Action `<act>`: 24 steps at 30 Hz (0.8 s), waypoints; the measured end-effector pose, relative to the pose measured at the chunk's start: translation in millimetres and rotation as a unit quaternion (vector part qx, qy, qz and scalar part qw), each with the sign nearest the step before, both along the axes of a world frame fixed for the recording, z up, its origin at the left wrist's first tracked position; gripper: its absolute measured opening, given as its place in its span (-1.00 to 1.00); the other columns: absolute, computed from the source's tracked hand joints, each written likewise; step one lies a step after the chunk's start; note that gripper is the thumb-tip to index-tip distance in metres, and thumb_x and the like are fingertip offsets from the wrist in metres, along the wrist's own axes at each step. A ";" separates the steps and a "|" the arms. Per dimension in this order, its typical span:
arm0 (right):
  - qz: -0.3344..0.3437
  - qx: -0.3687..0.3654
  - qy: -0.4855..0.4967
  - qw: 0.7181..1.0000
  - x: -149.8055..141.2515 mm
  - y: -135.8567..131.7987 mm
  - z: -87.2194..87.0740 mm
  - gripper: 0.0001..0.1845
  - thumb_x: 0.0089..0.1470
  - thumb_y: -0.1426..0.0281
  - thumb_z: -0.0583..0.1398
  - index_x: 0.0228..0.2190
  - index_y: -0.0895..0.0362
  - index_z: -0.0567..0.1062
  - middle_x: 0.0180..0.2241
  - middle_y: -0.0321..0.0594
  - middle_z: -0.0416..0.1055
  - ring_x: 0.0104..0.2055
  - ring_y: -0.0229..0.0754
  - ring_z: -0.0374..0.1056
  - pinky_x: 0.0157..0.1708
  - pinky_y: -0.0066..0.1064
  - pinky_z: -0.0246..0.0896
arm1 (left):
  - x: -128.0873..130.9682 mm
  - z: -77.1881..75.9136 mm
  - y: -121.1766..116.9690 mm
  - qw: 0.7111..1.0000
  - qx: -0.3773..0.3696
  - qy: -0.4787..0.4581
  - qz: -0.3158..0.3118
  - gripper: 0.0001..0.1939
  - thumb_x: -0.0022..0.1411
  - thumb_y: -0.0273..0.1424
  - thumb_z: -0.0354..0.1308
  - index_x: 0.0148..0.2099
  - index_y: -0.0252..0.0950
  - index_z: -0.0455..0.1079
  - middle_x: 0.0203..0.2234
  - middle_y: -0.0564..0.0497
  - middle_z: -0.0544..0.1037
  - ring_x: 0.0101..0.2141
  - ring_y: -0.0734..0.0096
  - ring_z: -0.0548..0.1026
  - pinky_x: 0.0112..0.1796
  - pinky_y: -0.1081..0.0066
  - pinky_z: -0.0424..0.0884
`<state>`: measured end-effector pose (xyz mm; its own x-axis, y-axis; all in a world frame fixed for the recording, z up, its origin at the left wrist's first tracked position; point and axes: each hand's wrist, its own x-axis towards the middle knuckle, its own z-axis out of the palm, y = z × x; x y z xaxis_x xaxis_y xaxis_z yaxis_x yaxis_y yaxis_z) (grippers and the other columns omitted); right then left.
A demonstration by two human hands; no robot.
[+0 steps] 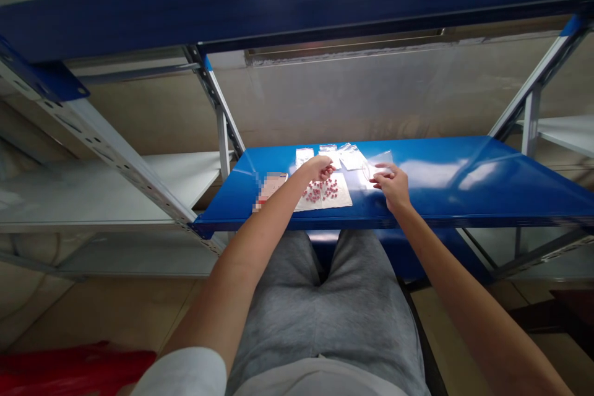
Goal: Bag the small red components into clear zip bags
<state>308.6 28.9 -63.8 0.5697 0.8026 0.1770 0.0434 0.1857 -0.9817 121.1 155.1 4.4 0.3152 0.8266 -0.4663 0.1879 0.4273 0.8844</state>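
Observation:
My left hand (320,168) is held above a white sheet (344,195) on which several small reddish pieces (320,192) lie scattered. Its fingers are curled closed, and what they hold, if anything, is too small to make out. To the right, my right hand (393,185) pinches a clear plastic bag (383,159) between thumb and fingers, just over the blue shelf. Several small zip bags (305,156) lie in a row behind the sheet, glaring white in the light.
A printed, partly pixelated card or packet (273,185) lies left of the sheet. The blue shelf board (440,192) sits between metal uprights (116,148), with a blue beam (297,3) overhead. White shelves (116,189) stand at the left; something red (74,368) is on the floor.

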 end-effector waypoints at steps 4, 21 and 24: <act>0.000 0.018 0.008 1.000 9.5 -3.3 5.5 -0.73 -0.15 0.31 0.32 -0.34 0.16 0.57 -0.39 -0.21 0.52 -0.28 -0.11 0.56 -0.33 -0.38 0.46 | -10.7 -8.0 7.4 0.999 -0.010 0.014 -0.038 -0.96 0.15 -0.51 0.20 -0.31 -0.30 0.39 -0.57 -0.05 0.42 -0.63 0.43 0.28 -0.54 0.38 0.28; 0.036 0.068 -0.423 0.903 22.3 88.6 1.2 -0.70 0.04 0.36 0.28 -0.16 0.20 0.61 0.08 0.13 0.42 0.04 0.11 0.43 -0.10 -0.13 0.48 | -17.1 -21.6 5.8 0.966 0.234 0.049 -0.101 -0.89 0.06 -0.69 0.29 -0.33 -0.46 0.59 -0.53 -0.08 0.58 -0.49 0.45 0.53 -0.24 0.35 0.54; 0.054 0.054 -0.488 0.870 24.0 110.0 -10.2 -0.65 -0.01 0.42 0.32 -0.12 0.17 0.58 0.20 0.14 0.28 0.15 0.17 0.36 0.08 -0.03 0.38 | -12.4 -28.6 4.9 0.952 0.279 0.091 -0.087 -0.89 0.11 -0.66 0.28 -0.30 -0.44 0.59 -0.58 0.00 0.54 -0.51 0.48 0.52 -0.29 0.42 0.54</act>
<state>332.6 139.0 -74.0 0.0288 0.7907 0.6115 0.8222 0.3292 -0.4643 108.7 159.9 -24.2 0.4257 0.9043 -0.0310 0.3854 -0.1502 0.9104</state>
